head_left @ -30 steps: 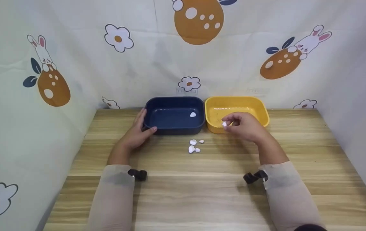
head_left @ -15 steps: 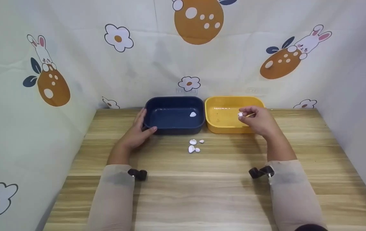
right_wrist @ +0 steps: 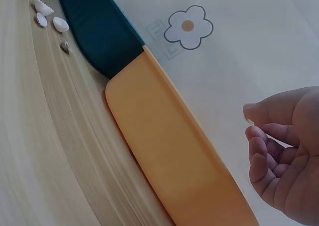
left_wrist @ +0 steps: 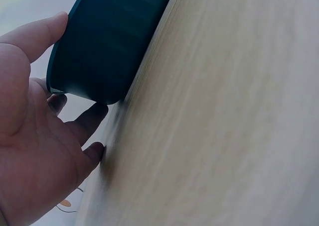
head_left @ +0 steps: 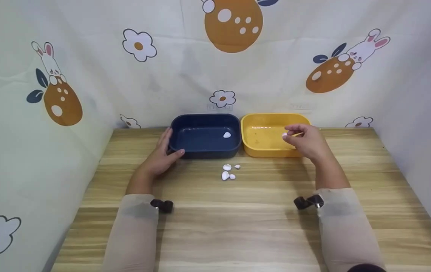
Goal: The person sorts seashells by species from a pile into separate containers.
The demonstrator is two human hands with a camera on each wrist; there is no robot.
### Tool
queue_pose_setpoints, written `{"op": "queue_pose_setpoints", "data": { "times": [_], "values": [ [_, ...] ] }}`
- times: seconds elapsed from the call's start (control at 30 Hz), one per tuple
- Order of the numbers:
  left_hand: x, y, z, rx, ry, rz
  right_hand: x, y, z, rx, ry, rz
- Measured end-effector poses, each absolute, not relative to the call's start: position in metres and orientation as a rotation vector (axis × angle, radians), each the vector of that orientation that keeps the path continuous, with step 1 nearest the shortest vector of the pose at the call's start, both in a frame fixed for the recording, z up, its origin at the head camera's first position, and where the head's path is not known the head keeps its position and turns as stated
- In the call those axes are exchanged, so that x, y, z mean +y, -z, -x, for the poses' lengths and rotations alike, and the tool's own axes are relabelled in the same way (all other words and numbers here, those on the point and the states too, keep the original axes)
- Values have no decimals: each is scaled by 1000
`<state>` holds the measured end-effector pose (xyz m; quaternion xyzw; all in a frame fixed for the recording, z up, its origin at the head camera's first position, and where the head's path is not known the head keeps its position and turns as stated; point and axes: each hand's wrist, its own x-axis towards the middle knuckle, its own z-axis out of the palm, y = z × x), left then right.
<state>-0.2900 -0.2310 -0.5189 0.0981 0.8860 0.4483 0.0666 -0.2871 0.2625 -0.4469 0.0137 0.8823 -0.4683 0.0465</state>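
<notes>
My right hand (head_left: pixel 308 142) pinches a small white seashell (head_left: pixel 284 135) between thumb and forefinger over the right part of the yellow bin (head_left: pixel 270 153). In the right wrist view only a sliver of it shows at the fingertips. My left hand (head_left: pixel 158 158) rests at the near left corner of the dark blue bin (head_left: pixel 211 155), thumb against its front and spread fingers along its left side. Inside that bin lies one white shell (head_left: pixel 227 135). Several more loose shells (head_left: pixel 225 175) sit on the table in front of the bins.
Both bins stand side by side at the back of the wooden table (head_left: pixel 230 226), close to a patterned cloth backdrop (head_left: pixel 185 75). Cloth also hangs along the left and right sides. Black wrist mounts (head_left: pixel 162 206) are on both forearms.
My right hand has moved right and slightly back over the yellow bin, carrying the seashell, and then almost stopped. The left hand and the shells on the table have stayed put.
</notes>
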Motion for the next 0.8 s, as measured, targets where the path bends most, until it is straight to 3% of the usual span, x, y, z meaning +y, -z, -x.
{"op": "queue_pose_setpoints", "data": {
  "times": [0.8],
  "values": [
    [-231,517,290,2669,-1335,-293,222,450,279,2683,1446,116]
  ]
}}
